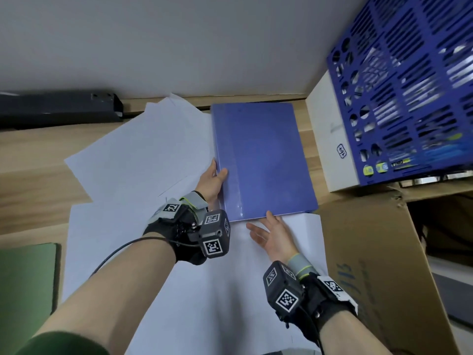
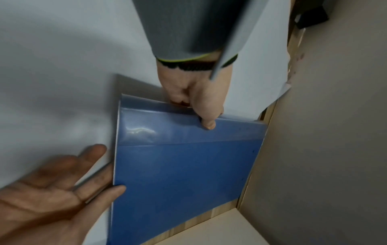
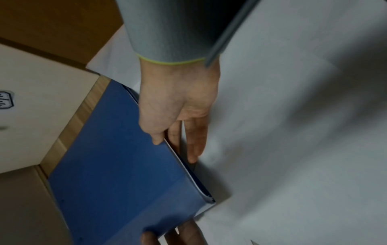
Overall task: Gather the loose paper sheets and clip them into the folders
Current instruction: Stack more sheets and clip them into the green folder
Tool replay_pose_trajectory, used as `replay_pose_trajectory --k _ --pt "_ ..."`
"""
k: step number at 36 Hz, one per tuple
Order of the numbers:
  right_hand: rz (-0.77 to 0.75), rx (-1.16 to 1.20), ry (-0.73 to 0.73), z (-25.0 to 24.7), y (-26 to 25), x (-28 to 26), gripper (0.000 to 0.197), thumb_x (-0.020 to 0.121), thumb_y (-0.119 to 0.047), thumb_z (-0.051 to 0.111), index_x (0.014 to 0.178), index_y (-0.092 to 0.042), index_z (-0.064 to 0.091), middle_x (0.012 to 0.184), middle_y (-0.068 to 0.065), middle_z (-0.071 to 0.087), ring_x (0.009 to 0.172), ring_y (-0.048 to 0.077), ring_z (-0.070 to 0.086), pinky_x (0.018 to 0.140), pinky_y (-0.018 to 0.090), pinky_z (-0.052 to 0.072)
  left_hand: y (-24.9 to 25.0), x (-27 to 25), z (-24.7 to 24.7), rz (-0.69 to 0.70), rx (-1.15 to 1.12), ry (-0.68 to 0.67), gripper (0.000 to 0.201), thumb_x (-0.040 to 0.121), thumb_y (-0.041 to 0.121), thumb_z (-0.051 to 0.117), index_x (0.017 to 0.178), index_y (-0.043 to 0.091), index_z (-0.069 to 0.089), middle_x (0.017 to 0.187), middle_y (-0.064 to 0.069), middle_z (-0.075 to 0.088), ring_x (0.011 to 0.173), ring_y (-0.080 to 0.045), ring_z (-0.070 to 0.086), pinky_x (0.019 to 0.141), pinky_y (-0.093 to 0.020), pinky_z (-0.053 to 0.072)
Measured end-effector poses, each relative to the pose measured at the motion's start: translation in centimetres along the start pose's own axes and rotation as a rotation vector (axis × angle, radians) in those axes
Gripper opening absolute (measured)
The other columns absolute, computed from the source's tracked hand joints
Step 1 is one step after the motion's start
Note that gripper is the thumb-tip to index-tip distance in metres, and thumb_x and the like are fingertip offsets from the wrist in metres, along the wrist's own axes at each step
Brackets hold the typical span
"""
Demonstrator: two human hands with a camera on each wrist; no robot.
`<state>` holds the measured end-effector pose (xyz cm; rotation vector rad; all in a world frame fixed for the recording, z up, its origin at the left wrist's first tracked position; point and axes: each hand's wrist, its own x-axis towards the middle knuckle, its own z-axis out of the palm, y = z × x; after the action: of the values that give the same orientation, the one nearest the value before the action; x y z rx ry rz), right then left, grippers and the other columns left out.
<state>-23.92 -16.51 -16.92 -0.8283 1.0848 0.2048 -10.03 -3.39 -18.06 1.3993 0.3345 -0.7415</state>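
Observation:
A closed blue folder (image 1: 263,160) lies on the wooden desk, partly over loose white paper sheets (image 1: 143,155). My left hand (image 1: 217,175) grips its left spine edge, thumb (image 2: 209,123) on the cover and fingers tucked beneath. My right hand (image 1: 261,226) lies with straight fingers on a large white sheet (image 1: 179,278) at the folder's near edge. Its thumb (image 3: 157,140) touches that edge, and its fingers (image 3: 194,149) run alongside it. White pages show inside the folder (image 3: 125,165) at its near edge.
A green folder (image 1: 25,278) lies at the near left. An open cardboard box (image 1: 378,278) stands to the right. Behind it, a blue perforated basket (image 1: 409,85) sits on a white box (image 1: 330,139). A long black object (image 1: 58,108) lies at the back left by the wall.

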Motion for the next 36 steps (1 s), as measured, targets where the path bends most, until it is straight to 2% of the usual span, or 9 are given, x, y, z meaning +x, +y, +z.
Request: replay_pose_trajectory --k 4,10,15,18,21,25,28,31,36 --pt "0.042 0.024 0.020 -0.1 0.0 -0.1 0.028 0.101 -0.029 0.045 0.121 -0.010 0.048 0.106 0.004 0.060 0.083 0.028 0.068 0.053 0.025 0.056 -1.2 1.5 -0.1 -0.021 0.134 -0.017 0.052 0.091 0.023 0.046 0.141 0.021 0.033 0.142 0.000 0.049 0.129 -0.022 0.048 0.114 -0.045 0.032" --pt "0.134 -0.045 -0.027 -0.6 0.2 -0.6 0.032 0.099 -0.034 0.045 0.117 -0.012 0.059 0.108 0.002 0.068 0.087 0.026 0.067 0.063 0.028 0.058 1.4 -2.3 0.9 -0.058 0.218 -0.105 0.048 0.089 0.015 0.047 0.137 0.020 0.044 0.133 -0.003 0.057 0.111 -0.019 0.056 0.101 -0.039 0.045" --pt "0.139 -0.128 -0.027 -0.8 0.8 -1.3 0.020 0.097 -0.023 0.051 0.111 -0.010 0.057 0.108 0.006 0.067 0.088 0.029 0.065 0.077 0.035 0.053 0.8 -4.0 -3.8 -0.029 0.195 0.048 0.047 0.096 0.003 0.042 0.143 0.010 0.039 0.148 -0.003 0.039 0.136 -0.017 0.037 0.115 -0.033 0.028" --pt "0.100 -0.185 0.012 -0.9 1.5 -1.6 0.019 0.098 -0.018 0.048 0.114 -0.010 0.054 0.107 0.008 0.065 0.086 0.027 0.063 0.075 0.034 0.051 0.0 -5.0 -7.6 -0.066 0.129 0.132 0.045 0.096 0.003 0.043 0.140 0.011 0.044 0.131 -0.004 0.051 0.106 -0.016 0.055 0.087 -0.021 0.044" --pt "-0.096 -0.224 0.146 -0.3 3.2 -2.7 0.021 0.097 -0.005 0.046 0.116 -0.009 0.053 0.103 0.010 0.062 0.082 0.023 0.060 0.074 0.026 0.047 -1.2 -7.1 -12.2 -0.090 0.036 0.247 0.041 0.095 0.003 0.045 0.135 0.010 0.050 0.114 0.000 0.055 0.077 -0.010 0.053 0.068 -0.017 0.041" --pt "-0.359 -0.411 0.334 0.2 4.9 -4.2 0.033 0.094 0.000 0.048 0.124 -0.008 0.057 0.119 0.006 0.056 0.102 0.016 0.050 0.085 0.024 0.040 -2.8 -9.9 -17.1 -0.027 0.111 0.409 0.036 0.093 0.004 0.049 0.128 0.010 0.057 0.131 -0.008 0.058 0.105 -0.019 0.057 0.091 -0.028 0.046" --pt "-0.355 -0.495 0.366 -0.8 5.5 -4.6 0.037 0.095 -0.008 0.050 0.131 -0.014 0.053 0.127 0.001 0.051 0.104 0.016 0.049 0.089 0.024 0.038 -3.5 -11.3 -19.7 0.005 0.396 0.514 0.037 0.095 0.017 0.049 0.132 0.012 0.054 0.140 -0.007 0.051 0.131 -0.024 0.044 0.113 -0.037 0.030" --pt "-0.305 -0.607 0.286 -0.9 8.0 -6.0 0.039 0.095 -0.016 0.053 0.134 -0.019 0.051 0.142 -0.001 0.045 0.124 0.021 0.047 0.102 0.029 0.036 -5.5 -13.9 -23.6 -0.037 0.691 0.571 0.040 0.096 0.026 0.045 0.136 0.018 0.051 0.148 -0.008 0.041 0.139 -0.025 0.033 0.116 -0.038 0.020" --pt "-0.246 -0.731 0.148 0.6 11.3 -7.7 0.041 0.098 -0.016 0.048 0.139 -0.016 0.047 0.154 0.000 0.032 0.138 0.020 0.035 0.113 0.031 0.028 -7.7 -16.9 -25.4 -0.120 0.703 0.422 0.052 0.093 0.018 0.050 0.144 0.020 0.040 0.158 -0.014 0.011 0.145 -0.028 0.016 0.115 -0.036 0.021"
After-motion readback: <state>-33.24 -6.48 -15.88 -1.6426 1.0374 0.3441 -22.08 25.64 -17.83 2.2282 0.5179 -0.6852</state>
